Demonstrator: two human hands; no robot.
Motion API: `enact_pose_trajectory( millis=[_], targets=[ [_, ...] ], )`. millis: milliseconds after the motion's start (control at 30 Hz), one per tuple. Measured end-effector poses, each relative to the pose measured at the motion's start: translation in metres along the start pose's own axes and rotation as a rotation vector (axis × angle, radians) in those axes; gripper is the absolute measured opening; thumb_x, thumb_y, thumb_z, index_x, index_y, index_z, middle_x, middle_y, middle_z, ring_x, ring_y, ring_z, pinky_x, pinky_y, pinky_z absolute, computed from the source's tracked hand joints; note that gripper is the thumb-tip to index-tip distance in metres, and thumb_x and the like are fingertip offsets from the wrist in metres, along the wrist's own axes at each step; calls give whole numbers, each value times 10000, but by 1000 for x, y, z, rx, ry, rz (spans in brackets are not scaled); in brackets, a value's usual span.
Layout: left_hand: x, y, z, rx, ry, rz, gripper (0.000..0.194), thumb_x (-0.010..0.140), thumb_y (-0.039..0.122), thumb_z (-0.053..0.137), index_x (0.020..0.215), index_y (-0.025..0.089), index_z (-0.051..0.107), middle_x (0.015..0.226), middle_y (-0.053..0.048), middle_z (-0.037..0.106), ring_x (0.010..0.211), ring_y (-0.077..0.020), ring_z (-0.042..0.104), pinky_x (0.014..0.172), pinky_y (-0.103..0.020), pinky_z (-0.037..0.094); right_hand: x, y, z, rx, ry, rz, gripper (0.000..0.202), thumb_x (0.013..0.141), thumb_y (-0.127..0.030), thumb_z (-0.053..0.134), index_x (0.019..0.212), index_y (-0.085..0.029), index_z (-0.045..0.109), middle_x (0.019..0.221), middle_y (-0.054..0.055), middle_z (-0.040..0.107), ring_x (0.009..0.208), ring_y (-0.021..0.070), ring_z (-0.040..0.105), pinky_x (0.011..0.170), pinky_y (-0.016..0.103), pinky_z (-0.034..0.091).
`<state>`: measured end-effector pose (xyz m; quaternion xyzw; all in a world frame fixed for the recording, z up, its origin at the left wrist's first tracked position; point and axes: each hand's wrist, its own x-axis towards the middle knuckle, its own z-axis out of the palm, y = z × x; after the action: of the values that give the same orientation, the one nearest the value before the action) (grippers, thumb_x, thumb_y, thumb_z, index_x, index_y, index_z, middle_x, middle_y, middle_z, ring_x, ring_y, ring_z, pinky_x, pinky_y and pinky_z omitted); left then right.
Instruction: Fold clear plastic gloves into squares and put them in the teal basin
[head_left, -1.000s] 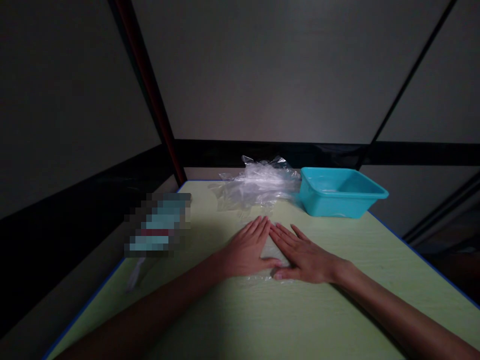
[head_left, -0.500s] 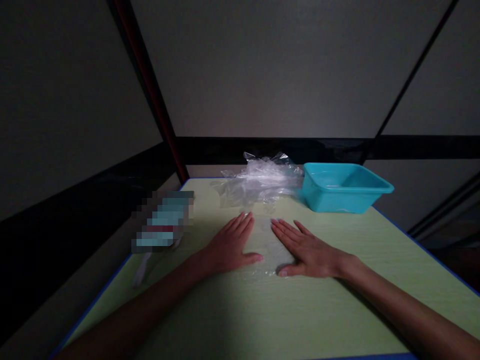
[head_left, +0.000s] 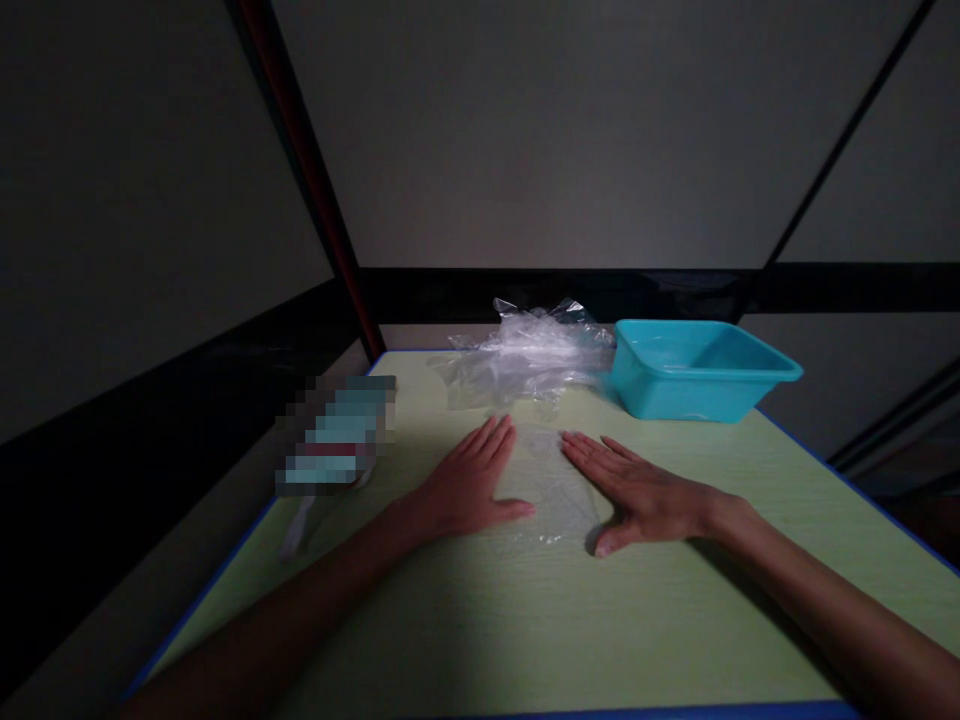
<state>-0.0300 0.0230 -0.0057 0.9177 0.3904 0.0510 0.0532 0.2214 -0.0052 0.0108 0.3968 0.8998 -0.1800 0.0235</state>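
A clear plastic bag [head_left: 556, 490] lies flat on the pale green table, between my two hands. My left hand [head_left: 472, 480] rests palm down at its left side, fingers stretched out and thumb pointing in over the plastic. At its right edge lies my right hand [head_left: 649, 490], also flat, with the fingers extended and the thumb apart. Neither hand grips anything. Just beyond the fingertips sits a crumpled heap of clear plastic bags [head_left: 532, 355].
A turquoise plastic basin [head_left: 697, 390] stands at the back right of the table [head_left: 450, 640]. To the left lies a pixelated, blurred-out object [head_left: 337, 435] with a whitish strip [head_left: 298, 528] beside it. Dark-trimmed wall panels [head_left: 562, 140] rise behind the table.
My right hand has slid to the right across the plastic, widening the gap between my hands. The left hand stays nearly in place on the bag. The view has shifted slightly.
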Motion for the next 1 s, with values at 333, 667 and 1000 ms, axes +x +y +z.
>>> enact_pose_trajectory(
  millis=[333, 667, 1000],
  targets=[
    [-4, -9, -11, -674, 276, 17, 712, 817, 576, 331, 1343, 102, 251, 1405, -97, 241, 1288, -214, 214, 1058, -339, 147, -18, -9, -25, 77, 179, -211, 606, 713, -501, 589, 1207, -175, 459, 1241, 104, 447, 1154, 221, 392, 925, 363, 343],
    [2, -17, -7, -1216, 358, -68, 508, 843, 486, 380, 1145, 111, 540, 1210, -103, 525, 1153, -252, 441, 1001, -391, 281, -28, -44, -19, -458, 197, -389, 260, 867, -205, 460, 636, -189, 576, 677, -14, 548, 668, 125, 499, 670, 301, 357],
    [1, -15, -9, -1265, 332, -77, 493, 823, 502, 403, 1063, 114, 589, 1172, -103, 557, 1121, -244, 475, 983, -379, 311, -27, -48, -16, -658, 210, -336, 204, 808, -101, 499, 623, -181, 526, 684, 1, 553, 668, 147, 497, 632, 322, 344]
  ],
)
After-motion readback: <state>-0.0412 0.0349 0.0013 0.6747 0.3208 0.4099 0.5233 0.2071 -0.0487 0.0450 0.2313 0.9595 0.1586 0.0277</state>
